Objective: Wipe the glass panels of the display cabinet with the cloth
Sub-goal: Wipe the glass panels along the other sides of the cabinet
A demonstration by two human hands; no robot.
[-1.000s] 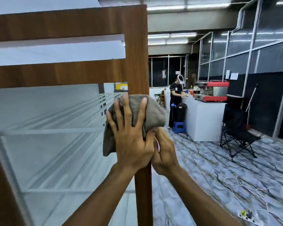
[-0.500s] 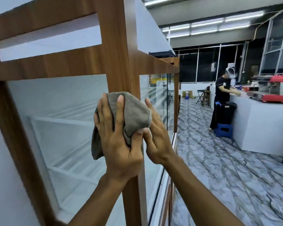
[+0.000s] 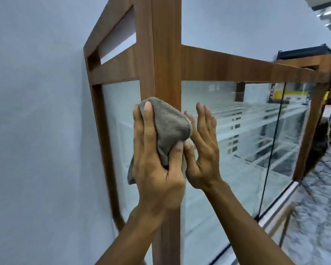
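The display cabinet has a brown wooden frame, and its corner post runs down the middle of the view. My left hand grips a bunched grey-brown cloth against that post, level with the top of the glass. A narrow side glass panel lies left of the post. The long front glass panel stretches away to the right. My right hand is just right of the cloth, fingers spread and upright, close to the front glass and touching the cloth's edge with its thumb side.
A plain pale wall fills the left side, close to the cabinet. White glass shelves show inside the cabinet. A marble-patterned floor runs along the cabinet's front at the right. The far right is blurred.
The view has swung left and closer to the cabinet corner, so the room and the person at the counter are out of sight. My right hand has opened and drawn slightly away from the cloth.
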